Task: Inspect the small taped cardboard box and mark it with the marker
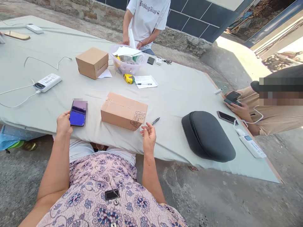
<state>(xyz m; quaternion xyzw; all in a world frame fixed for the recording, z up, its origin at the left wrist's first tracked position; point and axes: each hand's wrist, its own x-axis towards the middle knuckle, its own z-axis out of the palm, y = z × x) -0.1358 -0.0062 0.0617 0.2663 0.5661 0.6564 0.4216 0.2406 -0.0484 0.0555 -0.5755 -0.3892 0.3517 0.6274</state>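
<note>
Outdoors, at the near edge of a cloth-covered desk (180, 91), the left hand (63, 123) grips a phone (78, 113) by its lower corner, fingers closed on it, lit screen tilted up. The right hand (148, 135) hovers just off the near edge with fingers loosely curled and holding nothing, its fingertips just short of a pen (155, 120) that lies on the cloth. Between the two hands sits a taped box (123, 111) with a scribble on its near right corner.

Farther right along the near edge rests a black case (208, 135). Toward the middle stand a second box (92, 62), a clear bowl (126, 60) full of papers, a yellow tape measure (129, 78) and a sheet (145, 81) with another pen on it. A white power bank (47, 82) with a cable lies toward the left edge.

A person in a white T-shirt (146, 17) stands at the far edge. At the right edge another person's hand (240, 108) holds a dark phone, with a second handset (226, 117) on the cloth just beside it.
</note>
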